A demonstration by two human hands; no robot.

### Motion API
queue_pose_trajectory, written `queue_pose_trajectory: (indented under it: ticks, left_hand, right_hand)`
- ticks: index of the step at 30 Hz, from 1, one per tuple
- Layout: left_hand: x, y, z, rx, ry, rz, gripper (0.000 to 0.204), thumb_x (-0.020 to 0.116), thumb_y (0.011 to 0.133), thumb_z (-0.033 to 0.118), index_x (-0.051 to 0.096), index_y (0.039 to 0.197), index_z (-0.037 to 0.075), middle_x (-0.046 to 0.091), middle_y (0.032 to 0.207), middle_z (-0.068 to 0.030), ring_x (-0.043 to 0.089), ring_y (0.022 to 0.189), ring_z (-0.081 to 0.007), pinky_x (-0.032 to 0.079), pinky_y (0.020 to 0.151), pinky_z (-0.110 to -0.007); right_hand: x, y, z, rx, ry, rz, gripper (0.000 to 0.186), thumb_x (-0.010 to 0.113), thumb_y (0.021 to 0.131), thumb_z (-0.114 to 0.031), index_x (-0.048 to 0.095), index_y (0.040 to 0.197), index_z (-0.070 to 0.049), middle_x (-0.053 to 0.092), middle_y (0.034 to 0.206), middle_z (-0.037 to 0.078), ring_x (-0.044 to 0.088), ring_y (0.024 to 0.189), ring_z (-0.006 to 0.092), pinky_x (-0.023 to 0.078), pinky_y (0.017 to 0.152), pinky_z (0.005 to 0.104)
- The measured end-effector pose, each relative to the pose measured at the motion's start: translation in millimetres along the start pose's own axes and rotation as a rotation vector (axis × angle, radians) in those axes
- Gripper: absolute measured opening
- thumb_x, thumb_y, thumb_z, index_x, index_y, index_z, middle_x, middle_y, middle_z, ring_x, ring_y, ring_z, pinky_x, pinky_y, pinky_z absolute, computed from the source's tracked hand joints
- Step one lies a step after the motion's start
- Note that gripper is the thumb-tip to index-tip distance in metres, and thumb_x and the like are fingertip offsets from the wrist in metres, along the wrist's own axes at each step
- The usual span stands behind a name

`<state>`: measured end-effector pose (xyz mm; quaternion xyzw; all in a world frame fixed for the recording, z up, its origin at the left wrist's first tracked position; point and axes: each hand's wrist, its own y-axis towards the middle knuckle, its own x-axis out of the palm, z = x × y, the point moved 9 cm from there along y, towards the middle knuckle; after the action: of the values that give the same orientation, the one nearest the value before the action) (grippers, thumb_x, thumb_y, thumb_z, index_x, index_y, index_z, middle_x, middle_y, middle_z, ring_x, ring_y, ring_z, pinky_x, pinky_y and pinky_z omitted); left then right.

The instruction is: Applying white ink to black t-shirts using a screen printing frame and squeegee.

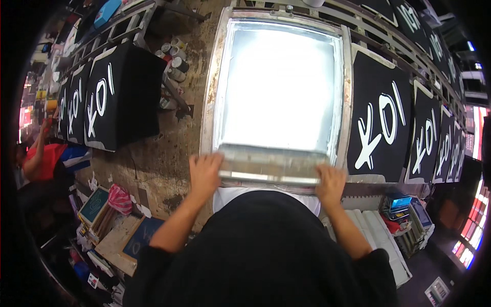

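Observation:
A screen-printing frame (347, 92) lies in front of me, its mesh (281, 82) glaring bright white in the middle, with whitish edges. Across its near end lies a wide squeegee (271, 165) with a worn, brownish-grey bar, slightly blurred. My left hand (205, 175) is closed round the squeegee's left end, and my right hand (331, 182) grips its right end. Both arms reach forward, elbows apart. The squeegee's lower edge and the underside of the frame are hidden from me.
Black fabric pieces with white lettering (381, 115) line a rail on the right; similar ones (99, 97) stand left. Paint pots (176, 53) sit on the stained floor. Stacked small frames (94, 207) lie at lower left. Another person in red (43, 161) is at far left.

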<state>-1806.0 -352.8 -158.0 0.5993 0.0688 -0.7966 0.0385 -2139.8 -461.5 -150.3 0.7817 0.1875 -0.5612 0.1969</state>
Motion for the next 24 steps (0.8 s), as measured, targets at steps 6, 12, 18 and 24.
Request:
queue_pose_trajectory:
  ticks: [6,12,18,24]
  left_hand:
    - [-41.5,-22.5,11.8,0.051,-0.082,-0.061,0.045,0.065,0.065,0.002,0.063,0.11,0.008,0.065,0.11,-0.0062,0.057,0.105,-0.0257,0.033,0.1,-0.048]
    - [-105.4,-22.5,-49.6,-0.28,-0.454,0.541,0.04,0.069,0.082,0.024,0.062,0.115,0.002,0.065,0.11,-0.0177,0.058,0.11,-0.0341,0.039,0.099,-0.044]
    - [124.5,-86.3,-155.1,-0.687,-0.782,-0.241,0.061,0.043,0.101,0.049,0.067,0.092,-0.006,0.068,0.086,-0.0131,0.063,0.087,-0.0267,0.047,0.086,-0.037]
    - [124.7,-84.2,-160.6,-0.747,-1.069,0.201,0.056,0.042,0.103,0.044,0.064,0.091,-0.007,0.061,0.08,-0.0078,0.051,0.075,-0.019,0.042,0.07,-0.036]
  right_hand:
    - [-30.8,-11.0,-10.6,-0.032,0.095,-0.078,0.041,0.069,0.059,-0.004,0.066,0.099,-0.012,0.068,0.096,0.004,0.062,0.097,0.0242,0.04,0.086,0.0406]
    - [-66.5,13.7,14.2,0.158,0.196,-0.007,0.04,0.08,0.066,-0.023,0.068,0.101,-0.01,0.07,0.094,0.01,0.066,0.09,0.0312,0.048,0.081,0.0416]
    - [-29.8,0.1,72.3,0.59,0.561,-0.048,0.056,0.077,0.072,-0.043,0.065,0.11,-0.003,0.07,0.094,0.021,0.069,0.088,0.0344,0.052,0.078,0.0415]
    - [8.5,-6.8,120.7,0.733,0.961,0.042,0.051,0.076,0.079,-0.036,0.066,0.11,0.003,0.072,0.096,0.013,0.067,0.086,0.0193,0.05,0.078,0.0327]
